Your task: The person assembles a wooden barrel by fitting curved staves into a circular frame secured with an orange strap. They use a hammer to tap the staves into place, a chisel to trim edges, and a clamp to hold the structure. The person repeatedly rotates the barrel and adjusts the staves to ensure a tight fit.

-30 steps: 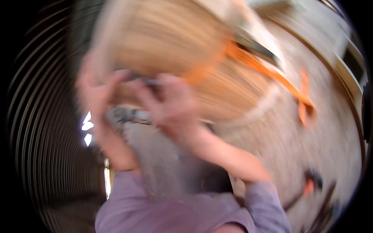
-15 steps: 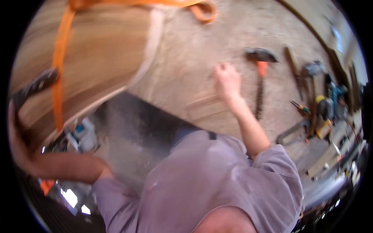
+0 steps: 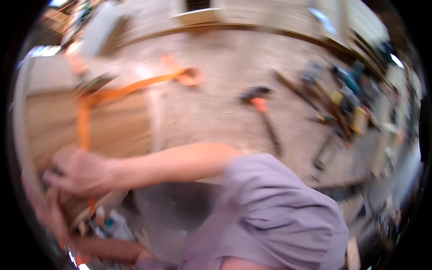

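Observation:
At the far left my right hand (image 3: 83, 171) reaches across, over a brown wooden piece (image 3: 121, 121) with a pale edge. Its fingers are bent around something small and dark, too blurred to name. Just below is my left hand (image 3: 50, 211), by the left end of the wood; motion smears its fingers. An orange strap (image 3: 84, 121) runs across the wood, past the right hand. A dark buckle-like part (image 3: 96, 83) sits on the strap, and its loose end finishes in a roll (image 3: 190, 76) on the bench.
A hammer (image 3: 258, 104) with an orange-banded handle lies on the worn bench top (image 3: 211, 112). To the right are a chisel-like tool (image 3: 292, 87), a clamp (image 3: 324, 150), a yellow-handled tool (image 3: 359, 120) and several blurred tools. A pale block (image 3: 101, 29) stands at the back left.
My right hand has swung from beside the hammer to the far left, next to my left hand. The left hand sits lower in view. The whole view has shifted, showing more of the back.

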`<state>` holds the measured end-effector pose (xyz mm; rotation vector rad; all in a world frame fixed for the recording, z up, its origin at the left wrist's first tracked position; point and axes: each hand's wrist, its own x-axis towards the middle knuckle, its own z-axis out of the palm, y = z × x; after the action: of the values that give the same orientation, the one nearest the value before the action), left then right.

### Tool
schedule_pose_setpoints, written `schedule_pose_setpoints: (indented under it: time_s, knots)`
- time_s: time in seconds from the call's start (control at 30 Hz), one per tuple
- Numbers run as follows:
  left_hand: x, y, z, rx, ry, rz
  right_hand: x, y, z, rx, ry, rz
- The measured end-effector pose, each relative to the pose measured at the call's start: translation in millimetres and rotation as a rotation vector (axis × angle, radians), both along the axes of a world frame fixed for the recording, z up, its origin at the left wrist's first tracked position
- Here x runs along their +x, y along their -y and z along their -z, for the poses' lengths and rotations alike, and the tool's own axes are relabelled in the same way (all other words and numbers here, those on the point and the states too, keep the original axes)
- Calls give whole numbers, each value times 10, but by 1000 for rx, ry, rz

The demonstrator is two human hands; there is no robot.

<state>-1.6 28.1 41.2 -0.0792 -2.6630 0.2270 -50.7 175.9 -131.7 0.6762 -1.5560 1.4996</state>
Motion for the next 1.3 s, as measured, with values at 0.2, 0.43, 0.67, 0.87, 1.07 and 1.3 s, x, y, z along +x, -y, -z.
schedule_pose_setpoints:
  time_s: [0.2, 0.43, 0.67, 0.87, 1.07, 1.3]
  knots:
    - [234, -405, 7, -7, 57, 57, -242, -172, -72, 350, -227, -17]
    - [150, -579, 51, -57, -88, 44, 215, -235, -234, 387, 83, -90]
    - [181, -524, 72, -94, -76, 6, -439, -700, -258, 694, -192, -177]
    - [133, -617, 77, -82, -85, -37, 322, -334, 471, 571, 34, -324]
    - [80, -808, 202, -104, -157, -326, -299, -877, 692, 445, 69, -144]
    - [-269, -840, 85, -149, -102, -240, -877, -635, 4, 408, -67, -153]
